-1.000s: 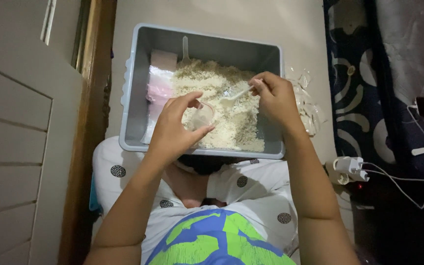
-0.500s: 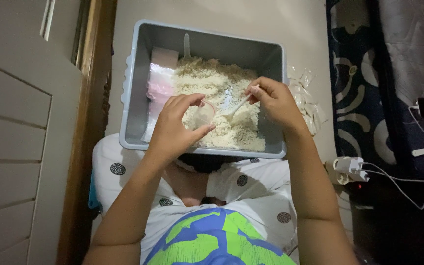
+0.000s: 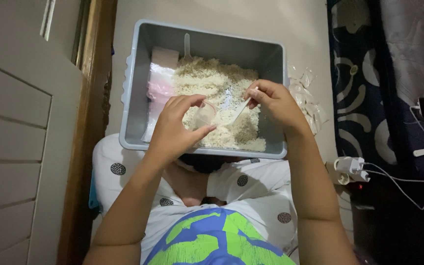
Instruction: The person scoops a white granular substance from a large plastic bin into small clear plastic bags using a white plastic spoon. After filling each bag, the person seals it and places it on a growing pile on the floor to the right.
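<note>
We're holding a small clear cup (image 3: 204, 114) in the left hand (image 3: 175, 128), fingers (image 3: 203, 130) clamped around its rim and side, mouth tilting toward the right hand. The right hand (image 3: 276, 104) is pinching a white plastic spoon (image 3: 239, 112), fingers closed on the handle end; its long axis is running diagonally from those fingers down-left, bowl end pointing at the cup, just beside it. Both are hovering over the pale, grainy, crumbly fill (image 3: 222, 93) with dark specks, inside a grey rectangular plastic bin (image 3: 132, 88). Beyond the left fingers: pink and white flat packets (image 3: 160, 78) leaning against the bin wall, and a second white scoop (image 3: 187, 46) standing at the far wall. Outside the bin, past the right fingers: crinkled clear wrappers (image 3: 307, 98) lying on the floor. A white charger with cable (image 3: 352, 167) is sitting near the right forearm.
</note>
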